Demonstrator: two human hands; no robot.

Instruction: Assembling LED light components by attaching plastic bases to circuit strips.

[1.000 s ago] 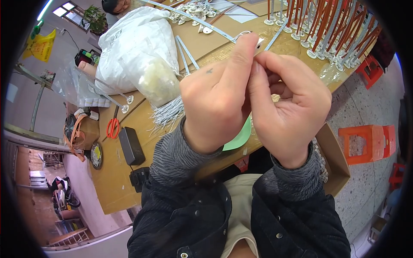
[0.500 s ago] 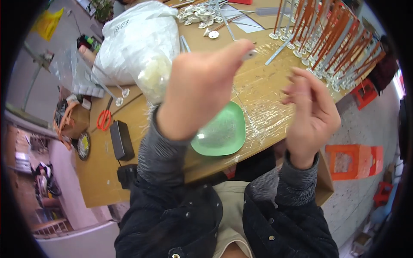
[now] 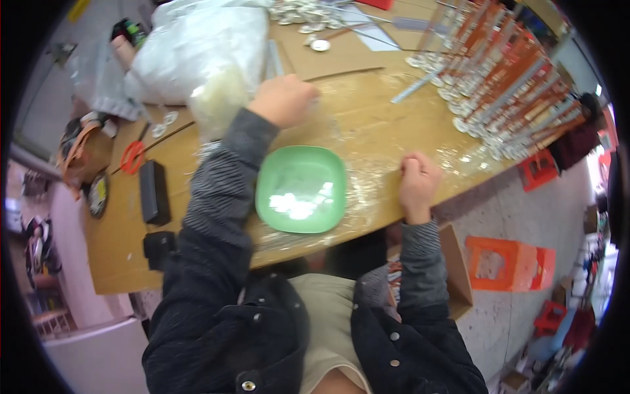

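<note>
My left hand (image 3: 285, 100) is held over the table behind the green square dish (image 3: 300, 171), beside a clear bag with pale yellow contents (image 3: 222, 98). Its fingers are curled together; whatever is in them is blurred and I cannot make it out. Lower on the right, my right hand (image 3: 419, 184) is closed near the table's front edge, apart from the dish. The inside of that fist is hidden. Bright glare lies in the dish, so its contents are hard to tell.
Rows of upright orange and grey sticks on round white bases (image 3: 499, 85) stand at the right. A large white bag (image 3: 197, 49), red-handled scissors (image 3: 132, 157) and a black box (image 3: 154, 192) are on the left. White round pieces (image 3: 305, 13) lie in a heap behind. Orange stools (image 3: 502, 262) stand on the floor.
My left hand, which had a small whitish bit at its fingertips, has moved down and away from my body. The right hand has lowered, its loosely bent fingers now closed. The view has shifted.
</note>
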